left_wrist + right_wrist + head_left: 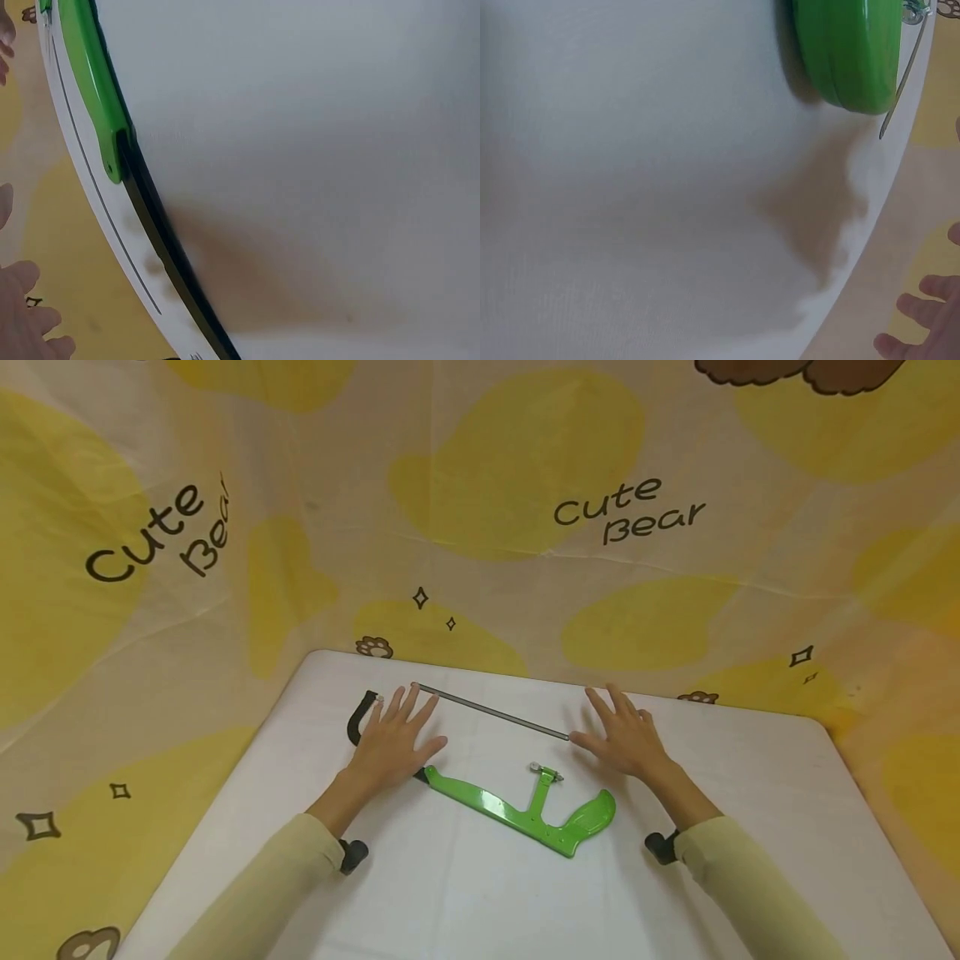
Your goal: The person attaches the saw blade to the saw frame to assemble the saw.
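Observation:
A hacksaw frame [480, 799] with a green body and handle and a black curved front end lies on the white table. Behind it lies a thin grey saw blade [495, 712], separate from the frame. My left hand [390, 739], fingers spread, hovers over the black part of the frame and hides some of it. My right hand [626, 735] is also spread, its thumb tip close to the blade's right end in the head view. In the left wrist view a gap and a shadow show between hand and table. Neither hand holds anything.
The white table [450, 902] has rounded far corners. Patterned yellow cloth [510, 460] hangs right behind it and along the left side. Black wrist-worn pieces [354, 856] stick out below both sleeves.

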`<state>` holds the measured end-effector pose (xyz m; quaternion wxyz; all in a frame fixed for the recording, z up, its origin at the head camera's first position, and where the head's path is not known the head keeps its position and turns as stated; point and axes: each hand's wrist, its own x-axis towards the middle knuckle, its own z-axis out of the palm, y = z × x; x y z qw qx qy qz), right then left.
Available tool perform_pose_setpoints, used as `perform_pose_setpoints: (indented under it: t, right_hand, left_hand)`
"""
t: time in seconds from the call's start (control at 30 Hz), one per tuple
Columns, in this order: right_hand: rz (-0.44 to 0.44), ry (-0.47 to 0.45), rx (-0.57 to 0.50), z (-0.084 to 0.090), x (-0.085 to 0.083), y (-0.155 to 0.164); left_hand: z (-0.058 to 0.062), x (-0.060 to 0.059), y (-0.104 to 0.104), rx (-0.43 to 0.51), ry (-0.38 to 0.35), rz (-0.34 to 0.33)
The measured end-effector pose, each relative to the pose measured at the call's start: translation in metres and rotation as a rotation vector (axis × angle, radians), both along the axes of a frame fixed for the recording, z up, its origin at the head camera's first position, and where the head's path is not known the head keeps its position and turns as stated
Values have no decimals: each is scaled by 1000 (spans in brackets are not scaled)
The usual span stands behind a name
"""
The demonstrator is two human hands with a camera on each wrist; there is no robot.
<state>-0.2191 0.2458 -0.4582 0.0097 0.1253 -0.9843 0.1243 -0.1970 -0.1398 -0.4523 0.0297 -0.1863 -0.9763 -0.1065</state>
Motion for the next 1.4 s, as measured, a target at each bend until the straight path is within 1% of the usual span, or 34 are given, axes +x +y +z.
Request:
perform_pose_setpoints:
  t: [0.23,0.33,0.47,0.67,0.8,0.93,1.07,1.2,1.27,1.4]
  right_hand:
    - [29,-5,-32,-2,0,-6]
    - [37,-10,-39,-3,0,-8]
    - [46,-25,-76,-4,-2,-11]
    - [73,-61,-176,-5,-5,-14]
    - [94,-117,-257,-7,-9,-15]
    - [117,-170,-329,-9,-11,-15]
    - [149,-179,-402,-11,-14,-14]
    - [185,-200,-478,-11,-15,-15]
    - [196,-214,-496,-10,-16,-16]
    - [209,-227,-481,-11,-19,-19]
  left_hand:
    - [-5,4,13,-22,-32,-30]
    - [-6,5,19,10,-42,-51]
    - [-8,8,28,61,-52,-78]
    - [-8,14,42,145,-101,-98]
    - [-8,19,51,195,-141,-107]
    - [-9,22,59,208,-166,-115]
    - [-9,24,66,208,-184,-129]
    - [-8,26,72,237,-220,-142]
    - [-7,27,75,248,-247,-144]
    - [-9,29,82,241,-292,-137]
